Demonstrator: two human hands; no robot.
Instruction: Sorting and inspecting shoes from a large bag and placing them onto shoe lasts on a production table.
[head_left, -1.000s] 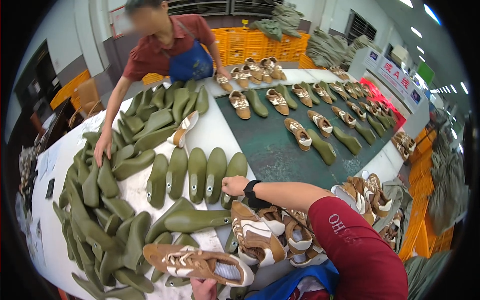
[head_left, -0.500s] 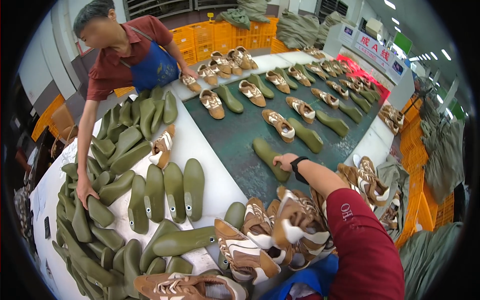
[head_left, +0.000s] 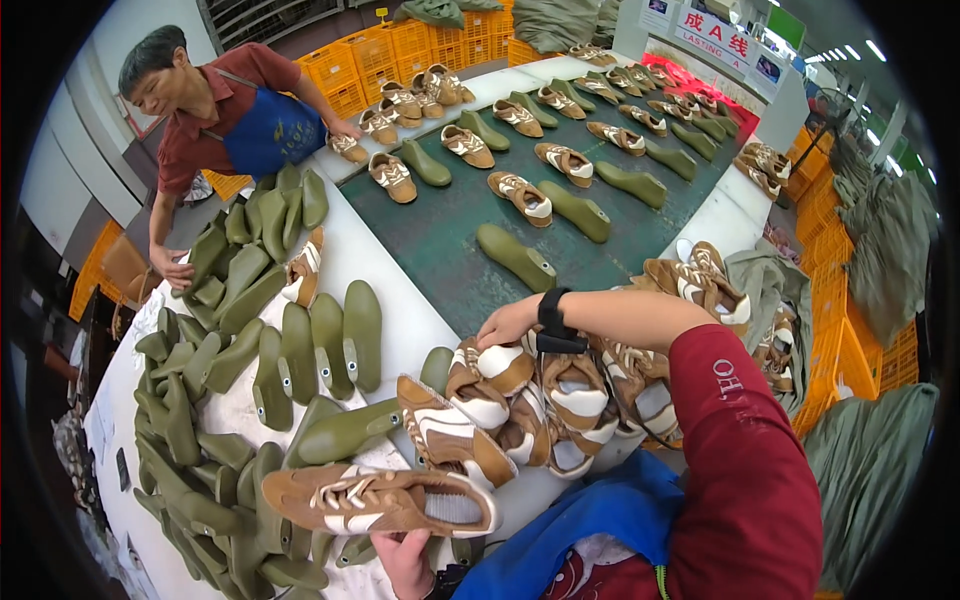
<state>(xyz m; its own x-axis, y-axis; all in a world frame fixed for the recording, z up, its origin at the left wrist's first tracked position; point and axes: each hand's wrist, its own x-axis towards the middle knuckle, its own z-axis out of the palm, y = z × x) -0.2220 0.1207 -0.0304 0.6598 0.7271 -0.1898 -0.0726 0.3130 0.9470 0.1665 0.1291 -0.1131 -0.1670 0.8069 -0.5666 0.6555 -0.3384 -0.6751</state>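
At the lower edge, the left hand [head_left: 402, 562] grips from below a brown and white sneaker upper [head_left: 385, 497] that lies flat with its laces up, the toe pointing to the right. Just beside it on the right, a blue cloth [head_left: 590, 525] lies over the person's lap. Beyond the held upper, a heap of similar brown and white uppers [head_left: 530, 395] sits at the edge of the white counter [head_left: 395, 300]. The right hand [head_left: 508, 322] comes in from the right on a red sleeve, with a black wristband [head_left: 553, 318], and rests on the top of this heap with the fingers bent down onto one upper; I cannot tell if it really grasps the upper or only touches it. To the left, many olive green shoe lasts [head_left: 300, 350] cover the counter, some lined up in a row, others piled loosely. Farther on, a dark green conveyor belt [head_left: 450, 230] carries more lasts and uppers in pairs, well apart from each other, and one single last [head_left: 515, 256] lies near the right hand. At the far left, another person in a red shirt and blue apron [head_left: 262, 130] leans over the counter, one hand [head_left: 175, 268] on the pile of lasts, the other hand [head_left: 347, 130] near the uppers on the belt. Orange crates [head_left: 410, 40] stand behind.
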